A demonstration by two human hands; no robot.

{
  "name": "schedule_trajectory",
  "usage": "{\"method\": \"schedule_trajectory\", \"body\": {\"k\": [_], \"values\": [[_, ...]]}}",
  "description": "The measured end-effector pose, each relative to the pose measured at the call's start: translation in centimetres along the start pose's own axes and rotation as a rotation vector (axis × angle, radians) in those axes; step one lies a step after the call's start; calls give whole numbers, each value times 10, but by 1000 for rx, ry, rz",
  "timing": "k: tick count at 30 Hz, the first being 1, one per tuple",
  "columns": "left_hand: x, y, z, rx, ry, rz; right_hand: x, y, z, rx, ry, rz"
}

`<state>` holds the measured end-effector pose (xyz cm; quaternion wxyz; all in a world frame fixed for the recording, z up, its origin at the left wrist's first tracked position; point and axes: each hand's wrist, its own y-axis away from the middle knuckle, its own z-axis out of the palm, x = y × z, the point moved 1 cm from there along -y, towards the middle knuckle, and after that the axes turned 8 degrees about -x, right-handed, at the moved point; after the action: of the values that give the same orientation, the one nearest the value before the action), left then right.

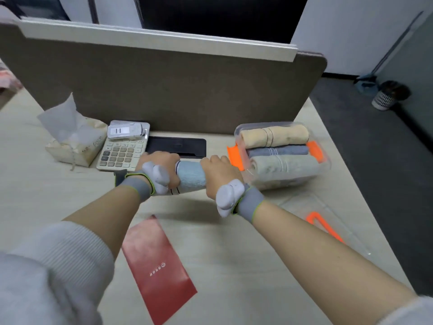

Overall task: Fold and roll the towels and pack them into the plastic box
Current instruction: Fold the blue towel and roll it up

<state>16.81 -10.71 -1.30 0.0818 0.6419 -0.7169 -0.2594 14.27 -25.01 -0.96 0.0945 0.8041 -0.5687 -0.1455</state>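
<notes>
On the pale wooden desk (210,254), both hands curl around a rolled light-blue towel (191,175): the left hand (159,166) grips its left end, the right hand (220,177) its right end. Just right of the roll stands the clear plastic box with orange latches (325,160), holding three rolled towels: beige (275,136), blue-grey (278,150) and grey-green (283,168). Near the person lies a red envelope (157,270); a beige calculator (120,153) sits behind the left hand.

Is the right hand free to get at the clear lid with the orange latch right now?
Probably not yet: the right hand grips the light blue rolled towel together with the left hand. Nothing lies between it and the lid.
</notes>
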Motion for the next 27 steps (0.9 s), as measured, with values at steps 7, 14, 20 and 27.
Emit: {"method": "schedule_trajectory", "body": {"k": [7,14,20,27], "values": [[76,4,-61,149,10,-3,86,28,-40,131,103,-4],[164,-14,-103,357,200,105,199,39,-58,314,186,37],[210,-40,-87,422,123,130,247,32,-45,294,302,194],[225,-72,-77,138,291,59,259,2,-8,41,3,116]]}}
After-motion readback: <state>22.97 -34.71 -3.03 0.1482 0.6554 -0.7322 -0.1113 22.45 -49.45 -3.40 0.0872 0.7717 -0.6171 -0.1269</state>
